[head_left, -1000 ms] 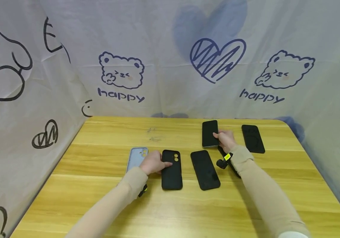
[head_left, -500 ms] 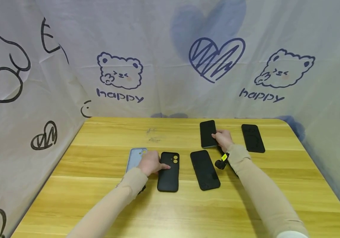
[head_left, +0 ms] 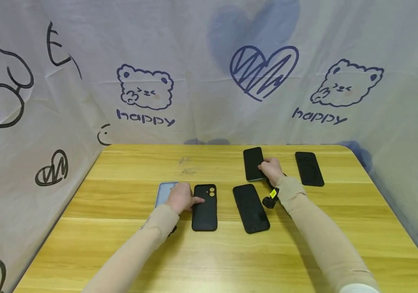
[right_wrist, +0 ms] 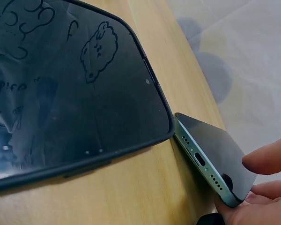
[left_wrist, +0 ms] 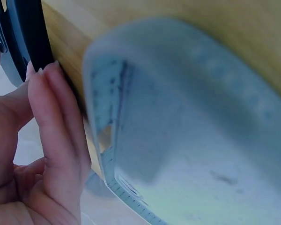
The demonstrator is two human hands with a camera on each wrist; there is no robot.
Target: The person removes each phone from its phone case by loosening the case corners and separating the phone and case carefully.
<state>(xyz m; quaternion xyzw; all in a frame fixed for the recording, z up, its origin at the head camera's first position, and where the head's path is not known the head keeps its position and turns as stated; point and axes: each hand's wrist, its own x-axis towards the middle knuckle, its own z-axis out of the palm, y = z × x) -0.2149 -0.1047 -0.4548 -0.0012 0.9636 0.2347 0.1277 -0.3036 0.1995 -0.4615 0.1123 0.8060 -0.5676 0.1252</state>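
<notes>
My left hand point(head_left: 181, 197) pinches the left edge of a black phone case point(head_left: 204, 213), its camera cutouts at the top right. In the left wrist view, thumb and fingertips meet on the case's dark rim. Beside that hand lies a light blue phone case point(left_wrist: 192, 154), hollow side up and partly covered by the hand in the head view. My right hand point(head_left: 272, 170) grips a dark-screened phone point(head_left: 253, 163) by its right edge, thumb on the screen and fingers beneath. The right wrist view shows this phone's pale green frame with a charging port, tilted off the table.
Between the hands lies another phone point(head_left: 251, 209) with a dark glossy screen and black rim. A further dark phone point(head_left: 309, 169) rests at the far right. A dark strip is partly hidden under my right wrist. White cloth point(head_left: 201, 81) hangs behind the wooden table point(head_left: 231, 260).
The black case has shifted slightly left in my left hand, dipping nearer and then moving back away. The phone in my right hand has edged a little left. Both grips stay the same.
</notes>
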